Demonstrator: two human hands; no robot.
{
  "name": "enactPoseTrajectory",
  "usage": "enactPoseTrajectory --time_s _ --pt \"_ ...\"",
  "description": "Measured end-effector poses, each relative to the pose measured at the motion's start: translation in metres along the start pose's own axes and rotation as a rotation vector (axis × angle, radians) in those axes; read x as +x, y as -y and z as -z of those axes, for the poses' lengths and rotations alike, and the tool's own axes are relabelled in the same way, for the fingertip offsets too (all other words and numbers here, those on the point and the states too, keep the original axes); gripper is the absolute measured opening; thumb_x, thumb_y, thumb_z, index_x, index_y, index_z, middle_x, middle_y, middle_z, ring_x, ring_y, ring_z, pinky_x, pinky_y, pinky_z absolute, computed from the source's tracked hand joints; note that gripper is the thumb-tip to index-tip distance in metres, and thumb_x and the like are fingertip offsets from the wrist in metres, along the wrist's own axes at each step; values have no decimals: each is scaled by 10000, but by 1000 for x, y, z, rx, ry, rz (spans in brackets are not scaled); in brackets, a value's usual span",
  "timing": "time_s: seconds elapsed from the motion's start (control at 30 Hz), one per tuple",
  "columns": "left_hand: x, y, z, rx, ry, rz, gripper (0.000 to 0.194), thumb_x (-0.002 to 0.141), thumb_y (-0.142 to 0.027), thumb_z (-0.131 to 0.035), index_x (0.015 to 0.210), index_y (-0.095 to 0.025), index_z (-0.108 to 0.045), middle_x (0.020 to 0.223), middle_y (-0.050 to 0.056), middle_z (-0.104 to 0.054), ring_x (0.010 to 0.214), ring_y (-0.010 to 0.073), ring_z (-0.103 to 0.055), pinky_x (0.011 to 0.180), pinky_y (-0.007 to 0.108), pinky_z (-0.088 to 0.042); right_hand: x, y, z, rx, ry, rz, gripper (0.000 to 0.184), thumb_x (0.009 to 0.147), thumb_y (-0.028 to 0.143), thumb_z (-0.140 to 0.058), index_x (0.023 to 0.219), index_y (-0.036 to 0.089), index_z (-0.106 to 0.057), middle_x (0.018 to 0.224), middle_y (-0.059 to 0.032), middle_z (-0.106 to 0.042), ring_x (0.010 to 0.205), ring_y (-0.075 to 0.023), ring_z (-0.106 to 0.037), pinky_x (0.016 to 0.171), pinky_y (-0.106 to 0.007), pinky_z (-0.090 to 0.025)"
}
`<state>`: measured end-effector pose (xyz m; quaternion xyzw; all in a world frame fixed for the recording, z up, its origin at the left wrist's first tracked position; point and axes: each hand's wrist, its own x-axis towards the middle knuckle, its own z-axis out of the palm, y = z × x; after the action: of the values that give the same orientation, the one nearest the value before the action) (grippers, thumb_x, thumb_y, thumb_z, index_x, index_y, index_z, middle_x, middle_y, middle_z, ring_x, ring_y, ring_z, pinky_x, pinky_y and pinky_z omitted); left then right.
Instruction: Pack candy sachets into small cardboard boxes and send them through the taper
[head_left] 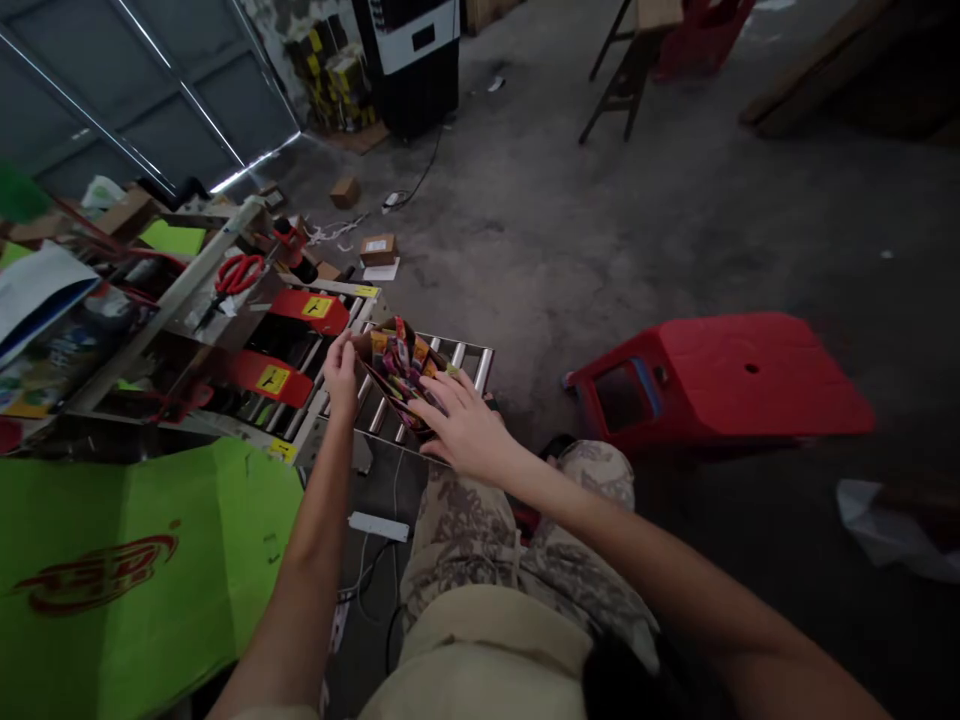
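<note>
A small open cardboard box (395, 372) full of colourful packets sits on a metal roller conveyor (442, 368). My left hand (341, 375) grips the box's left flap, fingers closed on its edge. Over the box's near right side my right hand (461, 425) lies with fingers stretched out, touching the packets and the rim. My arms reach forward over my knees in camouflage trousers.
A carton-sealing machine (225, 340) with red guards and red scissors (238, 272) stands left of the rollers. A green flattened carton (127, 560) lies at lower left. A red plastic stool (720, 380) lies tipped on the concrete floor at right. Small boxes (377, 248) litter the floor beyond.
</note>
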<state>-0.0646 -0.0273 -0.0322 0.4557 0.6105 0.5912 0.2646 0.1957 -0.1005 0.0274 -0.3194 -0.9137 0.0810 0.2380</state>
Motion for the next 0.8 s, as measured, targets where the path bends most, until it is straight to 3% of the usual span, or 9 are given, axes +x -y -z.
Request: enactPoseTrajectory --time_s 0.07,0.1,0.2,0.27,0.37,0.47,0.6,0.7,0.8 --pt "12 -2 2 -17 56 -9 448 853 -542 -581 1066 -163 -689 1112 110 -696 1104 242 -645 995 372 -502 10 11 -6 107 8 -83 605 935 430 -610 1449 148 -459 1541 -185 -345 1454 -340 -288 1190 -514 -306" --pt "15 -2 3 -28 87 -10 413 846 -515 -592 1026 -161 -707 1071 102 -707 1064 240 -658 982 373 -510 17 12 -13 156 41 -125 610 956 443 -575 1470 144 -439 1540 -184 -354 1450 -327 -305 1177 -487 -335" --pt "12 1 6 -49 177 -11 327 839 -450 -594 947 -172 -728 971 69 -719 950 213 -676 913 344 -531 44 2 -45 280 227 -234 489 1014 403 -475 1454 189 -480 1453 -141 -489 1371 -296 -430 1144 -470 -367" --pt "9 -1 9 -28 223 -6 302 843 -431 -566 872 -176 -725 892 51 -710 872 193 -669 848 311 -533 58 -8 -67 328 320 -264 441 1027 340 -454 1449 216 -491 1444 -115 -502 1365 -299 -430 1143 -495 -348" --pt "10 -12 11 72 311 -13 301 844 -415 -544 765 -171 -703 772 32 -685 765 167 -636 750 267 -511 65 -15 -86 329 330 -272 457 1025 298 -459 1474 216 -463 1467 -116 -473 1391 -317 -381 1141 -513 -328" --pt "20 -30 9 270 488 -35 328 857 -417 -547 709 -164 -695 699 27 -676 685 152 -607 667 247 -474 59 -12 -88 296 262 -246 424 1012 267 -480 1430 211 -522 1389 -124 -531 1311 -298 -456 1090 -460 -387" --pt "37 -41 2 498 686 -110 382 862 -433 -516 625 -161 -640 611 10 -629 600 135 -547 591 242 -405 42 -4 -82 248 8 -153 281 1001 213 -467 1150 170 -701 1206 -127 -623 1100 -238 -562 963 -370 -464" --pt "42 -39 -7 607 683 -141 389 876 -415 -496 592 -164 -586 576 -2 -582 587 132 -518 592 250 -375 35 -2 -83 278 -209 -84 285 1013 215 -441 1091 193 -714 1133 -101 -655 1095 -224 -560 998 -388 -451" --pt "38 -35 -26 811 598 -127 383 920 -377 -458 641 -166 -613 661 37 -642 662 166 -572 649 272 -393 34 -10 -89 309 -284 -206 316 994 173 -442 1214 193 -668 1331 -109 -573 1291 -234 -465 1127 -427 -372"
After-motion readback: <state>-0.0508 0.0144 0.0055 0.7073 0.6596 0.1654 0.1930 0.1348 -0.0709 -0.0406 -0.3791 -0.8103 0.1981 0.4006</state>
